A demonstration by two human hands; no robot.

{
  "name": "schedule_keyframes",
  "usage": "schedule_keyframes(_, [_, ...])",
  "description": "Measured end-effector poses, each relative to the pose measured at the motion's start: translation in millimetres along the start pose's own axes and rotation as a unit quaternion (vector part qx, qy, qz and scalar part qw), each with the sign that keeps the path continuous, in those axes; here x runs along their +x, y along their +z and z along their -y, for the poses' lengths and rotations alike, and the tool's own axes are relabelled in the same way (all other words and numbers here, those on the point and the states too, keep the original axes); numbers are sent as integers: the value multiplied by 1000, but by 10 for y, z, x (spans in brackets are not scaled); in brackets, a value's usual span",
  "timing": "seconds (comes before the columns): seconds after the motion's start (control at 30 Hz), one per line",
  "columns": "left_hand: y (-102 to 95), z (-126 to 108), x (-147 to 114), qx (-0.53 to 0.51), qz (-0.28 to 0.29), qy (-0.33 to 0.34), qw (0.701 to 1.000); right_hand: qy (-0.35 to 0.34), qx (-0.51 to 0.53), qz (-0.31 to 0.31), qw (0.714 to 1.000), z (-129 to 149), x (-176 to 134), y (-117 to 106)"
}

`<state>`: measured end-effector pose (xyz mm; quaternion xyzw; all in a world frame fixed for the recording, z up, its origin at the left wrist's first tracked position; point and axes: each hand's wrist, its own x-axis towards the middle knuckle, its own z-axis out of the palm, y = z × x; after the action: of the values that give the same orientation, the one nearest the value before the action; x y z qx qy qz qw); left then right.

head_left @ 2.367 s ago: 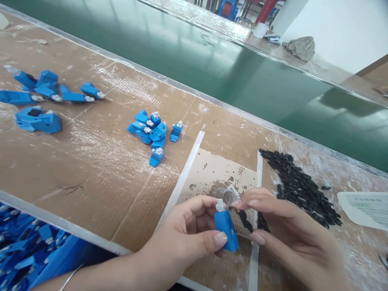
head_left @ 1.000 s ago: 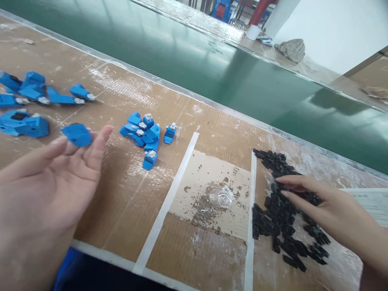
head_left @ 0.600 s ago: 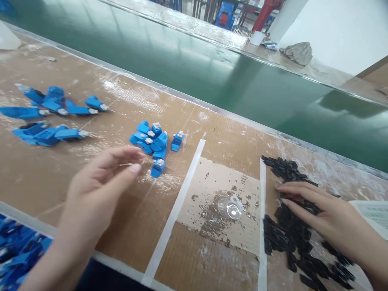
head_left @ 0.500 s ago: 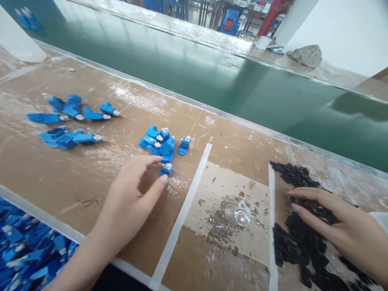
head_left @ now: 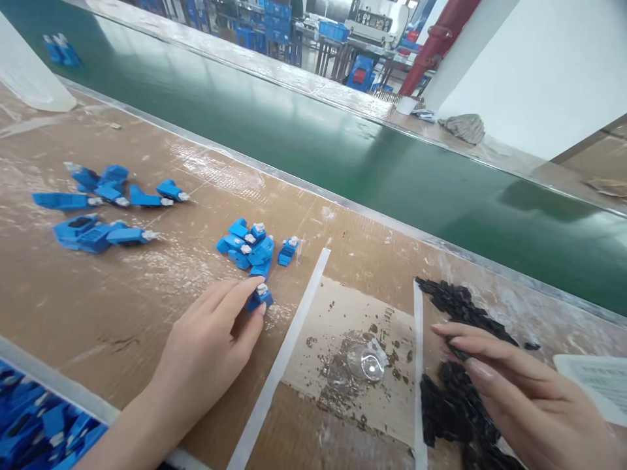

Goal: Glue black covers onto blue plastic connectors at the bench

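Observation:
My left hand (head_left: 210, 339) has its thumb and fingers closed around a small blue plastic part (head_left: 260, 297) with a whitish tip, resting at the near end of a cluster of similar blue parts (head_left: 249, 246). One more blue part (head_left: 288, 250) lies just right of that cluster. My right hand (head_left: 529, 391) pinches a small black piece (head_left: 458, 350) between thumb and fingers, above a pile of black pieces (head_left: 450, 405). Between my hands, a small clear round dish (head_left: 365, 363) sits on a stained cardboard square (head_left: 313, 339).
More blue parts (head_left: 93, 234) lie at the left of the cardboard-covered table. A bin of blue parts (head_left: 44, 418) is at the lower left. White tape strips (head_left: 279, 359) mark the surface. Beyond runs a green conveyor belt (head_left: 294, 137). A white container (head_left: 29, 72) stands at the upper left.
My left fingers have closed on the small blue part they were reaching around. My right hand has lifted a black piece from the pile. The camera view has shifted slightly.

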<state>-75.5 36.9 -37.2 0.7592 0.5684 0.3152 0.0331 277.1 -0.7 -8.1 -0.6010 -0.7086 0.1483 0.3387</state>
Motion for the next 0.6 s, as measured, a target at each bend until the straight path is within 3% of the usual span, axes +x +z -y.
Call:
schedule_keyframes(0.1, [1,-46,-33,-19,34,71,997,-124,-25,59,990,233,4,136])
schedule_keyframes(0.23, [27,-92,-47,-19,89,163,982,-260,-88,109,955,356,-28,287])
schedule_keyframes(0.47, [76,-78,-53,1,66,159,985,-305,-165,128,929,324,-110,345])
schedule_keyframes(0.6, [44,-127,-121,-61,72,104,990,-308,-173,137,925,338,-94,394])
